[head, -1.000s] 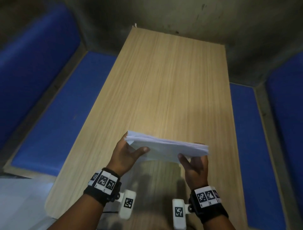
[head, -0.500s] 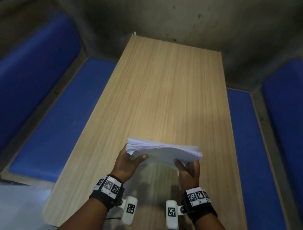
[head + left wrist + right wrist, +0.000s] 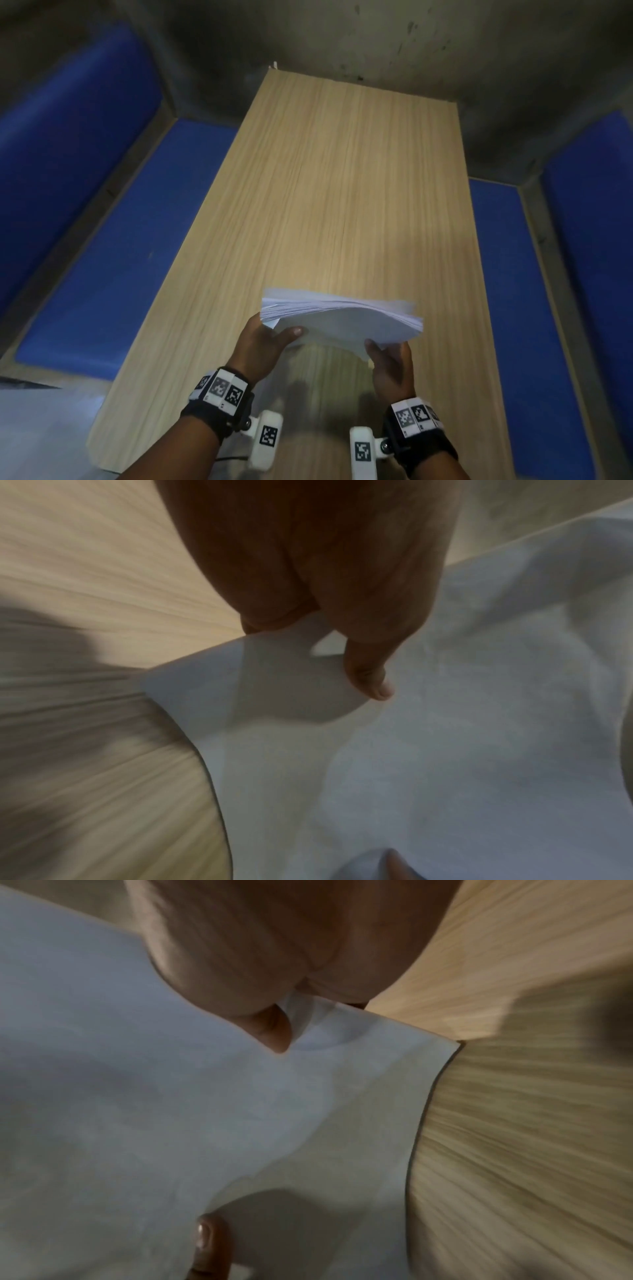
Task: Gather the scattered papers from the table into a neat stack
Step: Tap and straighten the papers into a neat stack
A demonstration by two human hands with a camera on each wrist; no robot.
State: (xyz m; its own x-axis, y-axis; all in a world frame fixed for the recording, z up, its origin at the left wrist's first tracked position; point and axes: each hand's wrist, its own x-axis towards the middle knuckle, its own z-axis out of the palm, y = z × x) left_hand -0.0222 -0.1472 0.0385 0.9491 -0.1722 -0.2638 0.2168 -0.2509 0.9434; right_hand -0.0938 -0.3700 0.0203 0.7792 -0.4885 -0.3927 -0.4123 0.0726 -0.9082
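Observation:
A stack of white papers (image 3: 342,317) is held upright above the near part of the wooden table (image 3: 342,188), bowed in the middle. My left hand (image 3: 270,337) grips its left end, thumb on the near face. My right hand (image 3: 388,356) grips its right end the same way. In the left wrist view the thumb (image 3: 369,674) presses the stack of papers (image 3: 445,737). The right wrist view shows the thumb (image 3: 270,1028) on the paper stack (image 3: 171,1110). The fingers behind the sheets are hidden.
Blue padded benches run along the table's left (image 3: 113,246) and right (image 3: 520,291) sides. A grey wall (image 3: 342,41) closes the far end. The tabletop beyond the stack shows bare wood.
The stack has been pushed inward from both ends, so it is narrower and more bowed. Both hands have come slightly closer together.

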